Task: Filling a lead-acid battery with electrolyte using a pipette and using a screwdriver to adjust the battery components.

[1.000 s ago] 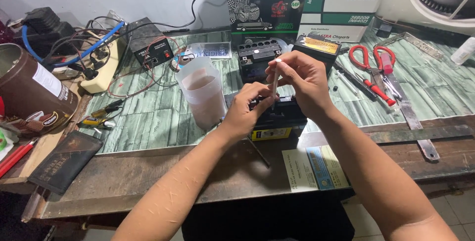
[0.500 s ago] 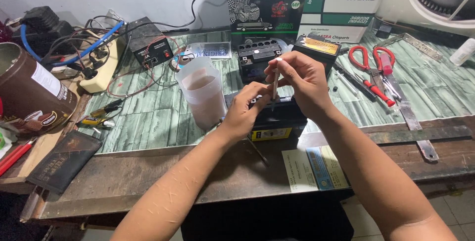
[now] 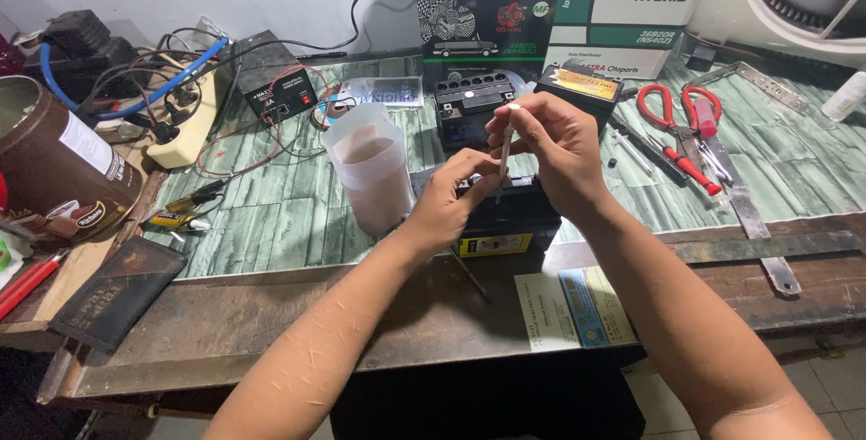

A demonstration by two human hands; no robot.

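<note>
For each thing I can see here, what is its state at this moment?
Left hand: resting on the black battery.
Right hand: pinching a thin white tube, upright over the battery.
Plastic cup: upright, uncovered, partly filled.
Red scissors: lying flat.
Brown can: tilted.

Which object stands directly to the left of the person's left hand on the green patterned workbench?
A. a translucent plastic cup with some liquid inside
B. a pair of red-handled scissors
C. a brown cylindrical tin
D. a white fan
A: the translucent plastic cup stands upright right beside the left hand, while the red-handled scissors lie far to the right and the brown cylindrical tin sits at the bench's left edge.
</note>
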